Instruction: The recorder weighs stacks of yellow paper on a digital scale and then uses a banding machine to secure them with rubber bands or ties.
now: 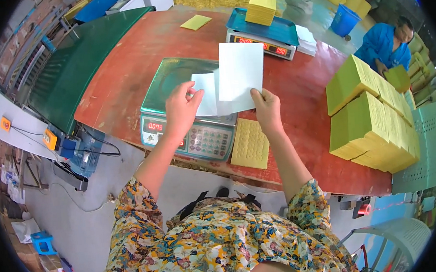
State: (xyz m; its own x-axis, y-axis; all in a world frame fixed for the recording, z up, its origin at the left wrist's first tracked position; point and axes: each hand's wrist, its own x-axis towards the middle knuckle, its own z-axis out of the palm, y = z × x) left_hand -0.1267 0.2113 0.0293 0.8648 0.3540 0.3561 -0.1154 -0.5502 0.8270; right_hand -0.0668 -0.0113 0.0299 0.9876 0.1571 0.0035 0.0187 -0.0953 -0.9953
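Note:
My right hand [267, 106] pinches a white rectangular sheet [241, 69] near its lower right corner, holding it raised. Behind and left of it shows more white paper [205, 97], partly overlapped. My left hand [182, 107] has its fingers curled together at that paper's left edge, with the thumb over it. Both hands are above a digital scale [165, 71] with a steel pan, a lit red display and a keypad. A yellow embossed pad [250, 144] lies on the table at the scale's right side.
On the red table [122, 72], a second scale [261, 42] carries stacked yellow pads [260, 7] beside white papers [306, 40]. Large yellow stacks [371, 125] stand right. A green conveyor [72, 70] is at left. A person in blue [386, 46] handles a yellow pad at far right.

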